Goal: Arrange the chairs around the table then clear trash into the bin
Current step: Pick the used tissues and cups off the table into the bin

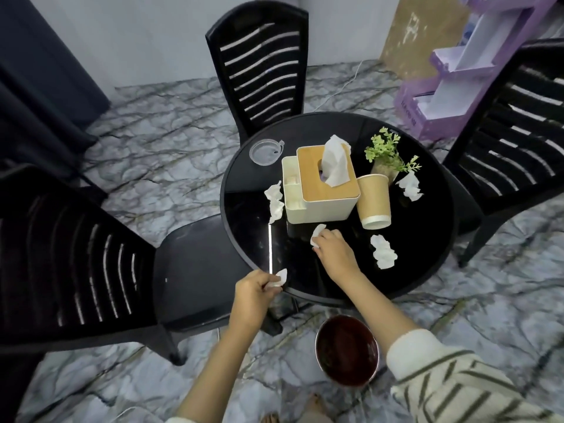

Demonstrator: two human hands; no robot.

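Two hands, each holding a tissue.
The left hand (255,289) pinches a small tissue (281,278) at the near rim of the round table (427,227); the right hand (333,249) grips a second tissue (316,235) near the tissue box (317,207). The bin (348,352) stands on the floor below.

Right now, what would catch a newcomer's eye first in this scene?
The round black table in mid-frame stands out, littered with crumpled white tissues around a wood-lidded tissue box and a paper cup. The left hand at the near edge pinches one wad, and the right hand over the table grips a second wad. A round bin stands on the floor between the arms.
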